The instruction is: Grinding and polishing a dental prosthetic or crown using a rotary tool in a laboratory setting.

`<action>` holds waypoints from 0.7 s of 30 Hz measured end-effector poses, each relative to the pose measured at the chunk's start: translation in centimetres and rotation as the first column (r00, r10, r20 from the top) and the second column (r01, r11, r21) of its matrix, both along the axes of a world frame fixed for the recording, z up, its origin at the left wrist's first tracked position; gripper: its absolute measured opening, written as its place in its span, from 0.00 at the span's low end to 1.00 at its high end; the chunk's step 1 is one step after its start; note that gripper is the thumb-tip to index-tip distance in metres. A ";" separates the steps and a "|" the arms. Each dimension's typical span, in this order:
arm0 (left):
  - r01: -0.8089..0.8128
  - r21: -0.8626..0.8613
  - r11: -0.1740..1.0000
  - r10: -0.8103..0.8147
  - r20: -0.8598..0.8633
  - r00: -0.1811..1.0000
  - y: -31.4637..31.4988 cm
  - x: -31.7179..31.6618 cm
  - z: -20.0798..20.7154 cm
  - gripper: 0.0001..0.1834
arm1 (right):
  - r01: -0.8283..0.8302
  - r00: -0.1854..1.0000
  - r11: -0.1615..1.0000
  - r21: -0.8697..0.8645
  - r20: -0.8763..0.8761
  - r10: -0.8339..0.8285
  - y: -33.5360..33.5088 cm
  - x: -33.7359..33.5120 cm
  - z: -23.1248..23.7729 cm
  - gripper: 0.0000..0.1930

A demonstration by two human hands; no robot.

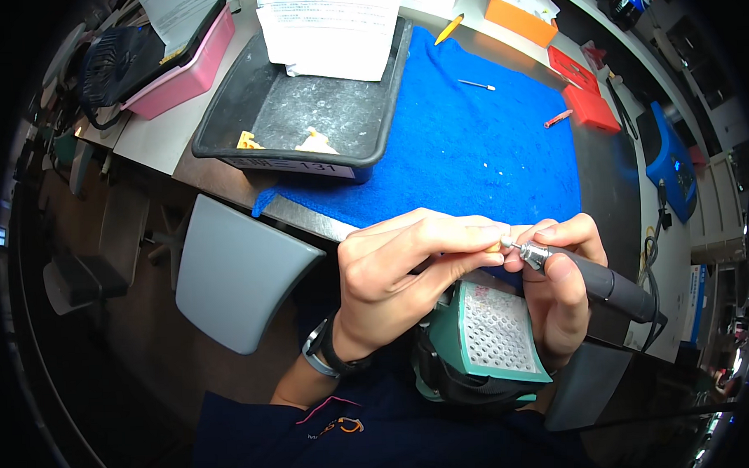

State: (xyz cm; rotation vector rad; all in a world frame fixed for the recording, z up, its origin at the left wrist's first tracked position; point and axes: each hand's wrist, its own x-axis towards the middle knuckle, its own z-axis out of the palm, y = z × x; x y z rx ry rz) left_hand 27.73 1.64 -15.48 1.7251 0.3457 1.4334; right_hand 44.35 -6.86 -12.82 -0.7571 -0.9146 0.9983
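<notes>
My left hand is closed in a pinch on a tiny yellowish piece, mostly covered by the fingertips. In my right hand is a dark rotary handpiece with a silver collar, its fingers wrapped round it. A thin shank runs from the collar to a small pale grinding tip, right beside the yellowish piece; whether they touch I cannot tell. The fingertips of both hands meet there, over the near edge of a blue towel. Below them sits a green respirator with a white perforated cover.
A black tray holds yellow plaster-like pieces and a printed sheet. A yellow pen, a thin stick and a red tool lie around the towel. Red boxes and a blue device stand right; a grey chair, left.
</notes>
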 end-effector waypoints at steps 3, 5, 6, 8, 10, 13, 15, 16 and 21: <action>0.003 0.008 1.000 -0.003 0.000 1.000 0.1 0.1 -0.1 0.15 | -0.010 1.000 1.000 0.012 0.023 0.010 0.0 0.0 0.1 0.08; -0.001 0.019 1.000 0.001 0.005 1.000 0.1 0.0 -0.1 0.15 | 0.009 1.000 1.000 -0.018 0.004 -0.009 0.0 -0.2 0.2 0.07; -0.001 0.021 1.000 0.001 -0.005 1.000 0.1 0.0 0.1 0.15 | 0.010 1.000 1.000 -0.019 0.005 -0.010 0.0 -0.2 0.2 0.07; -0.001 0.022 1.000 0.001 -0.015 1.000 0.1 0.0 0.1 0.15 | -0.021 1.000 1.000 0.008 0.003 0.021 0.0 0.0 0.2 0.07; -0.006 0.019 1.000 0.006 0.012 1.000 0.1 0.1 -0.2 0.15 | -0.011 1.000 1.000 -0.002 -0.004 0.011 0.0 -0.2 0.2 0.07; -0.011 0.021 1.000 0.011 -0.010 1.000 0.1 0.1 0.1 0.15 | -0.003 1.000 1.000 -0.007 -0.015 0.003 0.0 -0.2 0.1 0.07; -0.016 0.034 0.999 0.017 -0.015 1.000 0.1 0.0 0.1 0.15 | -0.008 1.000 1.000 -0.002 -0.020 0.008 0.1 -0.1 0.1 0.07; -0.022 0.048 0.999 0.023 -0.019 1.000 0.1 -0.1 0.1 0.15 | -0.020 1.000 1.000 0.005 -0.006 0.020 0.1 0.0 0.1 0.07; -0.014 0.019 1.000 0.014 -0.018 1.000 0.0 0.0 0.1 0.14 | 0.001 1.000 1.000 -0.004 0.015 -0.001 0.0 0.1 0.2 0.08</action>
